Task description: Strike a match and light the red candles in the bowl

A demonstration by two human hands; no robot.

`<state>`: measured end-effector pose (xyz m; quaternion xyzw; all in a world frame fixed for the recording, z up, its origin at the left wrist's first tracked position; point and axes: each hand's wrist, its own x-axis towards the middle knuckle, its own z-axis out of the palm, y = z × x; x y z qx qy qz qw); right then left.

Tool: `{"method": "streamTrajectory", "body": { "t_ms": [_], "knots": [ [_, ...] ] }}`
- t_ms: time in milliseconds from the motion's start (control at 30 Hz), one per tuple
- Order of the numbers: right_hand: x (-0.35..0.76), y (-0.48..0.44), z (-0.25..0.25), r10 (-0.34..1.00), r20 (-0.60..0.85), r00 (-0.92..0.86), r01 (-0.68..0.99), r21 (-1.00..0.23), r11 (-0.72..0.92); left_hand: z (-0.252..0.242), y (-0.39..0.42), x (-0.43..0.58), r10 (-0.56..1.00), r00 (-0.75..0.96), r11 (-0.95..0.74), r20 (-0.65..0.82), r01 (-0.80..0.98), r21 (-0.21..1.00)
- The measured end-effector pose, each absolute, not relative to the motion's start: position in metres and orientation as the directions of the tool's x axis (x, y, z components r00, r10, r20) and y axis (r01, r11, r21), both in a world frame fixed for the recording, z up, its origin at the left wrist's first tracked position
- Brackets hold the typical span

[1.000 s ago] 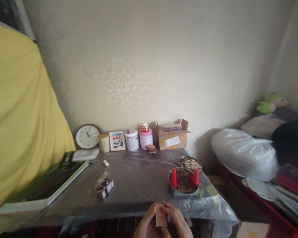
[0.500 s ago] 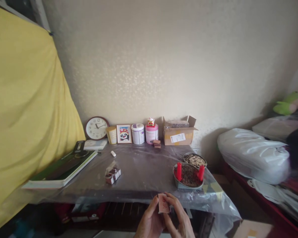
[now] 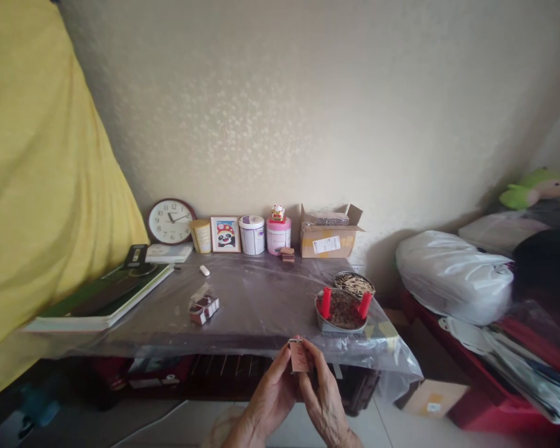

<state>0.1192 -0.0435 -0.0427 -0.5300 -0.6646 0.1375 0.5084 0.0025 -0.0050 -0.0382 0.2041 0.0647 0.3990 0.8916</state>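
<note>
Between my two hands is a small matchbox (image 3: 300,356), pinkish with red marks, held upright in front of the table's near edge. My left hand (image 3: 275,387) grips its left side, thumb up along it. The fingers of my right hand (image 3: 324,393) close on its right side and lower edge. Beyond, on the table, a round tin (image 3: 341,325) of dark brown grains bears two red candles (image 3: 326,303). A dish of matchsticks (image 3: 354,285) stands right behind it. To the left lies a plastic-wrapped pack of matchboxes (image 3: 204,309).
A clock (image 3: 172,221), yellow cup (image 3: 201,236), panda picture (image 3: 226,235), two canisters (image 3: 252,236) and an open carton (image 3: 327,241) line the wall. A large green book (image 3: 107,292) lies left. Clear plastic sheeting (image 3: 256,311) covers the table. White bags (image 3: 452,274) sit at right.
The view has shifted, so the table things appear higher and a little further left. Both hands still hold the matchbox, whose top edge now shows a pale strip; more of my forearms is visible.
</note>
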Motion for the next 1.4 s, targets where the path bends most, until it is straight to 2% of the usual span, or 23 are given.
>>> {"method": "streamTrajectory", "body": {
  "t_ms": [200,400,500,633,833,1233,1400],
  "knots": [
    [0.121,-0.041,-0.042,0.851,0.519,0.079,0.553,-0.733,0.396,-0.036,-0.008,0.004,0.747,0.663,0.592,0.041,-0.693,0.411],
    [0.143,-0.041,-0.023,0.913,0.402,-0.062,0.537,-0.758,0.37,-0.032,-0.005,-0.004,0.772,0.622,0.617,-0.127,-0.689,0.38],
    [0.155,-0.039,-0.017,0.871,0.488,-0.052,0.526,-0.728,0.439,-0.029,-0.006,-0.007,0.754,0.625,0.645,-0.201,-0.647,0.408],
    [0.162,-0.036,-0.016,0.812,0.582,-0.051,0.531,-0.672,0.516,-0.028,-0.009,-0.007,0.719,0.659,0.667,-0.219,-0.567,0.484],
    [0.163,-0.041,-0.01,0.875,0.462,-0.141,0.574,-0.682,0.453,-0.031,-0.011,-0.007,0.683,0.693,0.686,-0.231,-0.501,0.528],
    [0.166,-0.049,-0.008,0.888,0.376,-0.263,0.637,-0.624,0.453,-0.033,-0.011,-0.014,0.635,0.712,0.721,-0.299,-0.408,0.56],
    [0.163,-0.054,-0.004,0.89,0.363,-0.275,0.645,-0.617,0.451,-0.03,-0.013,-0.014,0.624,0.675,0.744,-0.395,-0.358,0.564]
  ]
}}
